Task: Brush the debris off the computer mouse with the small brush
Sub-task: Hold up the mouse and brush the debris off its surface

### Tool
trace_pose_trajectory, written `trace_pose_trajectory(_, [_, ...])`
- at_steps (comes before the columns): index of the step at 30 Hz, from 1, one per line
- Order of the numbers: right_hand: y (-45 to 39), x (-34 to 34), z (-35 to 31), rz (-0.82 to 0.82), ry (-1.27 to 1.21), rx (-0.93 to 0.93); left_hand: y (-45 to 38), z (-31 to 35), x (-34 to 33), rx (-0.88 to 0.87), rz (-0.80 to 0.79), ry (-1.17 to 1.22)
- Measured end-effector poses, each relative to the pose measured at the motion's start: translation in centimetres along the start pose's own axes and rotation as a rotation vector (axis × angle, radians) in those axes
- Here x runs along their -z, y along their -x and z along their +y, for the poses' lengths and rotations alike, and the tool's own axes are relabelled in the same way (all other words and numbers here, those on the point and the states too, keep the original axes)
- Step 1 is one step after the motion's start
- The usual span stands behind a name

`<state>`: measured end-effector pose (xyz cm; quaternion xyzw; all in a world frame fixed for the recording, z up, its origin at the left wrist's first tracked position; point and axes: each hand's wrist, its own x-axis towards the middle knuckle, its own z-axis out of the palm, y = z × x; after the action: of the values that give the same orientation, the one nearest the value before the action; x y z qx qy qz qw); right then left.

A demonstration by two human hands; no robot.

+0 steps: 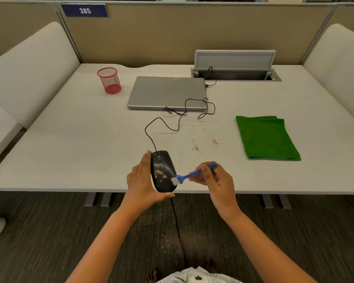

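Head view: left hand [144, 180] grips the black computer mouse [163, 172] at the near table [70, 150] edge; tan debris [160, 174] sits on its back. Right hand [215, 181] pinches the small blue brush [189, 175], white bristles touching the mouse's right side. Green cloth [266, 137] lies well to the right.

Lighting was even, soft, overhead and indoor. Shadows beneath the desk [70, 152] edge were faint. No glare was noted. Wide-angle distortion bowed the partition [172, 37] edges. Focus was slightly soft throughout.
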<state>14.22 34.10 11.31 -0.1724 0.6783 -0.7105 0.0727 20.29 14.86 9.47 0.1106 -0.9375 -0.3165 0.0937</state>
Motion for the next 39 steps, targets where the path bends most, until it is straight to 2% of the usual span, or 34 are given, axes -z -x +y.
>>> trace_pose_trajectory(3, [0.1,-0.5,-0.3,-0.03,0.007,0.051,0.1,0.0,-0.1,0.002,-0.003,-0.003])
trace_pose_trajectory(8, [1.0,-2.0,-0.2,-0.177,0.126,0.186,0.1,0.1,-0.1,-0.005,-0.007,-0.02])
trace_pose_trajectory(12, [1.3,-2.1,0.0,-0.227,0.214,0.202,0.1,0.1,-0.3,0.0,0.006,-0.04])
trace_pose_trajectory(25, [0.7,1.2,0.1,-0.207,0.275,0.209,-0.2,0.0,-0.2,-0.002,-0.007,0.011])
trace_pose_trajectory(31, [0.9,0.6,-0.2,-0.173,0.115,0.156,-0.4,-0.3,0.0,0.001,0.008,0.026])
trace_pose_trajectory(36, [1.0,0.5,-0.2,-0.192,0.153,0.133,-0.3,-0.5,0.1,0.021,-0.003,0.048])
trace_pose_trajectory(39, [0.8,1.2,0.1,-0.148,0.128,0.09,-0.2,-0.5,0.2,0.02,0.007,0.05])
